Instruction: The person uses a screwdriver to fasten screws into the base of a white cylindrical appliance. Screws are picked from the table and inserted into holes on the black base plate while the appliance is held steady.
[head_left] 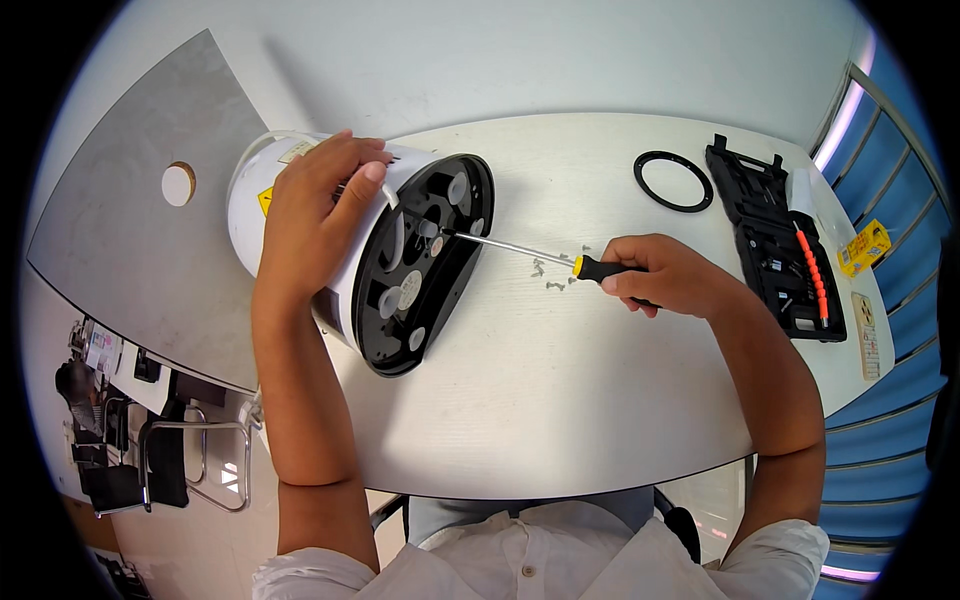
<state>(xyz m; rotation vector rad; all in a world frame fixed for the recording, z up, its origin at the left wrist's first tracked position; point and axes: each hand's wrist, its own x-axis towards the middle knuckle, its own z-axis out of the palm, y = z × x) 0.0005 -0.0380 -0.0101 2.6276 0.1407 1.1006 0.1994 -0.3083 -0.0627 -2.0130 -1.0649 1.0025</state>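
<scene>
White drum-shaped appliance (346, 280) lay on its side at the left of the pale table (600, 400), its black base (443, 285) facing right. From my remote seat I judged it bulky, fairly heavy, stiff, slick-shelled and prone to rolling; best hold was a broad palm over the curve or a grip on the base rim. Left hand (318, 205) lay draped over the shell, fingers bent; I couldn't tell whether it pinched the pale cord (390, 196) by its thumb. Base: moulded hard plastic, recessed, round translucent feet (388, 303). Right hand (665, 275) was clamped on the black-and-yellow handle of a screwdriver (530, 252), slim metal shaft reaching the base. Small metal screws (555, 286) lay loose just beside it. Farther right: flat black ring (638, 176), open black plastic tool case (750, 205), ribbed red flexible shaft (812, 272), yellow carton (864, 248).
</scene>
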